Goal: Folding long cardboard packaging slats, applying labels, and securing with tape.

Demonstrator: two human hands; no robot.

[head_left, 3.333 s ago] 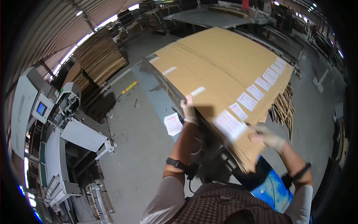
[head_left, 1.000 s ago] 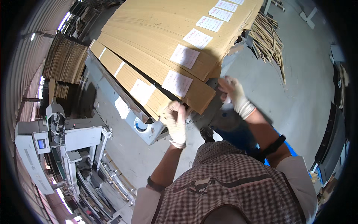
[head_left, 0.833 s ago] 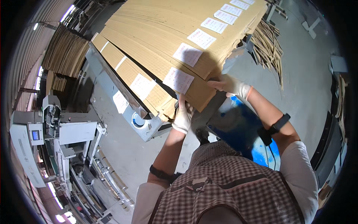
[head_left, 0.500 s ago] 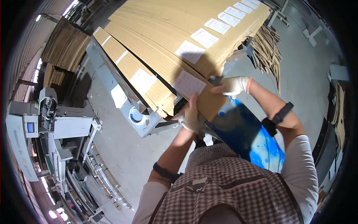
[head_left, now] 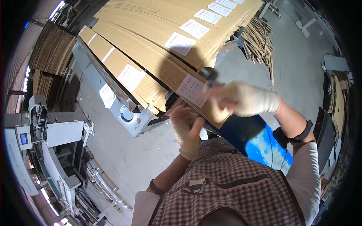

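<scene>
- The stack of flat cardboard sheets (head_left: 158,34) fills the upper middle of the view, lying long and slanted, with white paper labels (head_left: 180,43) stuck in a row along its top face.
- A second, lower pile of cardboard (head_left: 124,71) lies just beside it on the left, resting along a grey metal machine frame (head_left: 109,94) with a round blue-rimmed opening near its end.
- The grey concrete floor (head_left: 301,67) spreads to the right; a bundle of thin cardboard strips (head_left: 260,41) lies on it by the far end of the stack.
- More stacked cardboard (head_left: 51,51) stands at the upper left, and a grey machine with a small screen (head_left: 26,137) sits at the left edge.
- A blue surface (head_left: 260,145) shows below the stack's near corner, in front of the person's checked vest (head_left: 226,188).
- The right hand (head_left: 245,98), gloved and blurred, is at the near corner of the stack, beside a label (head_left: 192,90) on the edge; its fingers look curled, but I cannot tell whether they grip the cardboard.
- The left hand (head_left: 186,130), gloved, is raised just below that corner, palm open, fingers spread wide, holding nothing.
- A dark band (head_left: 298,133) circles the right forearm, another the left wrist (head_left: 155,187).
</scene>
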